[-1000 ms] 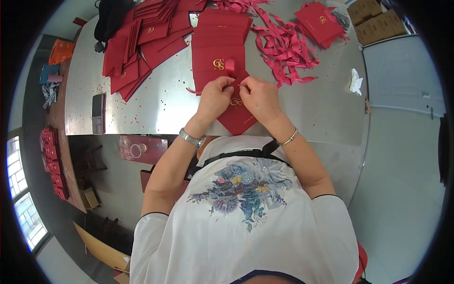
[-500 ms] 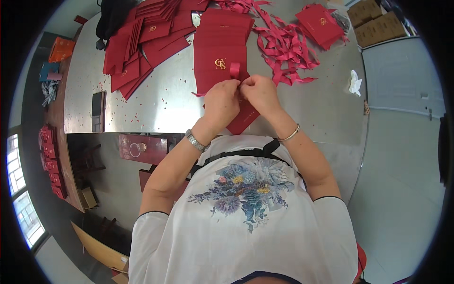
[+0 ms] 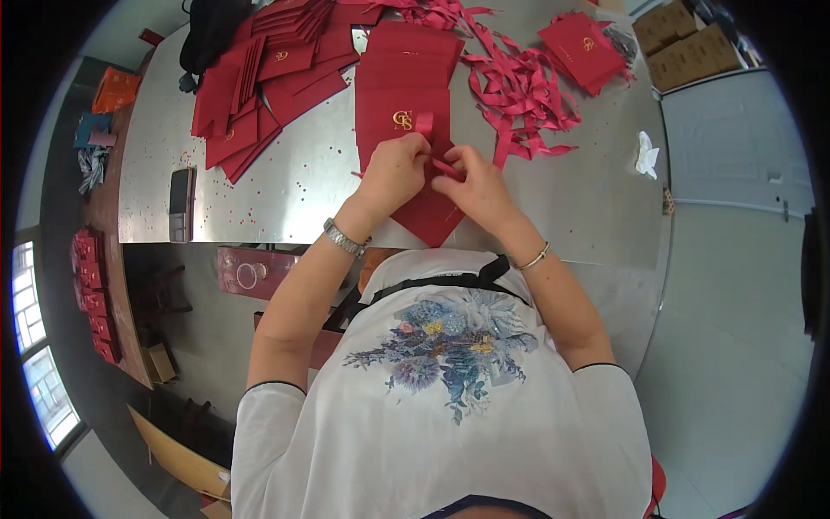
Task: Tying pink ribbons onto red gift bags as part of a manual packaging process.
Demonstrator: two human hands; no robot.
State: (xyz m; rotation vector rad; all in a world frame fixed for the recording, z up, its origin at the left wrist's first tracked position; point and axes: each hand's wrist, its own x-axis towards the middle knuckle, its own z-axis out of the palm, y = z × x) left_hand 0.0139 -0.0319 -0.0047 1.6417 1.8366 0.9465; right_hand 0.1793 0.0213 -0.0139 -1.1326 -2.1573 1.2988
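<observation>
Below the near end of a row of overlapping red paper pieces (image 3: 402, 73), printed in gold, lies one flat red piece (image 3: 428, 216). It is turned cornerwise toward me; I cannot tell whether it is a bag or an envelope. My left hand (image 3: 395, 175) is closed at its left side, fingertips pinched by a standing ribbon loop (image 3: 424, 124); what they grip is hidden. My right hand (image 3: 480, 186) pinches a pinkish-red ribbon (image 3: 445, 166) between thumb and fingers, just right of the left fingertips.
Loose ribbons (image 3: 523, 95) lie tangled at the right of the metal table (image 3: 596, 186). More red pieces (image 3: 259, 65) are heaped at the left, near a phone (image 3: 181, 205). Another red stack (image 3: 584, 52) and a crumpled white tissue (image 3: 646, 154) lie farther right.
My hands have drawn slightly apart, and a ribbon now shows between them. The red piece under them has turned and shifted left, with its printed face no longer showing.
</observation>
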